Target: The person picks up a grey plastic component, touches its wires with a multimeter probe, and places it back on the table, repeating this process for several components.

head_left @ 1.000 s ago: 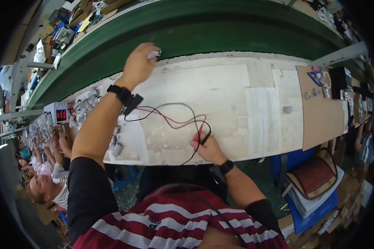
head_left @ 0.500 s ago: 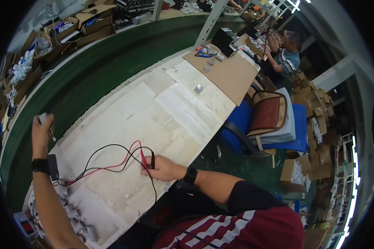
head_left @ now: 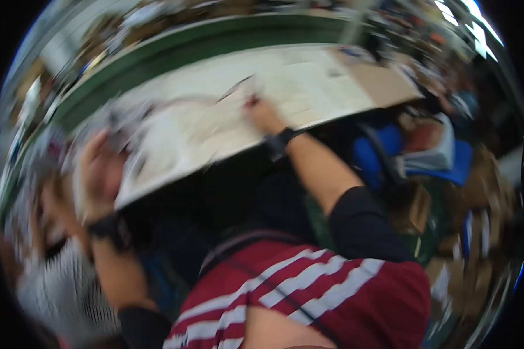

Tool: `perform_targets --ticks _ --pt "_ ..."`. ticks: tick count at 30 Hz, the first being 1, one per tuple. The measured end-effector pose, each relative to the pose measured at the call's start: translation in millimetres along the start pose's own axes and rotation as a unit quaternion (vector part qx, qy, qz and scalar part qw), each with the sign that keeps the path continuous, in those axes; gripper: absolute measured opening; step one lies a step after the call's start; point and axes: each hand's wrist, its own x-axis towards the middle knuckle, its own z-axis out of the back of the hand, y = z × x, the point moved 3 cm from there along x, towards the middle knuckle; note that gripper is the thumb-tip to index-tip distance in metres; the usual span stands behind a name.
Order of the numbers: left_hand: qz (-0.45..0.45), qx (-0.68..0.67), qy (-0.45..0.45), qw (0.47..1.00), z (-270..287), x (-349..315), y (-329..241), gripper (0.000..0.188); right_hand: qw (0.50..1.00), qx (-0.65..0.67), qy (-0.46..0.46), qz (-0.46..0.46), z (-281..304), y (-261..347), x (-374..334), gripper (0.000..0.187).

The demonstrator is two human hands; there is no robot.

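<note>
Right hand [head_left: 266, 118] pinches the red lead end [head_left: 251, 102], probably so it's handy; left hand [head_left: 103, 171] sits near left by blurry grey parts [head_left: 135, 114], can't tell its grip.

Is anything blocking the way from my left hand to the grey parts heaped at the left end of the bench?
Nothing visible does: your left hand appears right beside the grey parts on the bench. Motion blur hides whether they touch.
</note>
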Motion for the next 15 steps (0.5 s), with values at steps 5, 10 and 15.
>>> perform_targets --ticks 5,10,15 --pt "-0.087 -0.007 -0.028 0.996 0 -51 27 0.020 1.000 0.001 0.012 -0.012 20 7 -1 0.026" --pt "-0.103 -0.083 -0.084 0.988 15 -86 71 0.025 0.989 0.104 0.054 -0.086 3 43 -13 0.021" --pt "-0.038 -0.102 -0.102 0.989 20 -56 120 0.036 0.970 0.215 0.022 -0.113 3 19 -16 0.022"
